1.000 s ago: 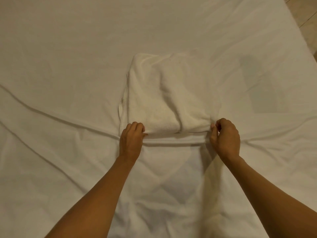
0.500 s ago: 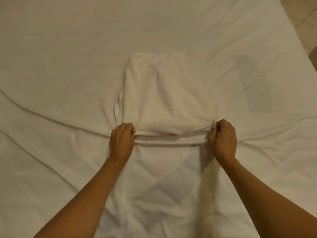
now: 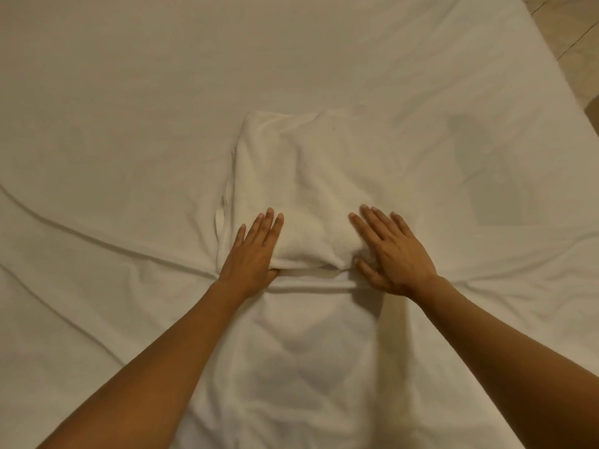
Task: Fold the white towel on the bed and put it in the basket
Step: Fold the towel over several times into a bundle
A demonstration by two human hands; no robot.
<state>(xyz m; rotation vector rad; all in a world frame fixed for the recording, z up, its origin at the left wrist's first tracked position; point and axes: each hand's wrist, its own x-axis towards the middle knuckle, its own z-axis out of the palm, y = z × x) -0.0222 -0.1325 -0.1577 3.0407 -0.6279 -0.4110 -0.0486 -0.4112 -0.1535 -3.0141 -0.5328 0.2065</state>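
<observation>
The white towel (image 3: pixel 311 176) lies folded into a thick rectangle in the middle of the bed (image 3: pixel 129 92). My left hand (image 3: pixel 254 251) rests flat on its near left corner, fingers spread, thumb tucked under the near edge. My right hand (image 3: pixel 392 251) lies flat on its near right corner, fingers apart, thumb at the edge. A lower layer of the towel sticks out toward me below the fold. No basket is in view.
The white bed sheet is creased, with long wrinkles running left and right from the towel's near edge. A strip of tiled floor (image 3: pixel 580 37) shows past the bed's right edge at the top right.
Both hands have let go of the pinched near corners and opened. They now press flat on top of the towel. The towel's top looks smoother.
</observation>
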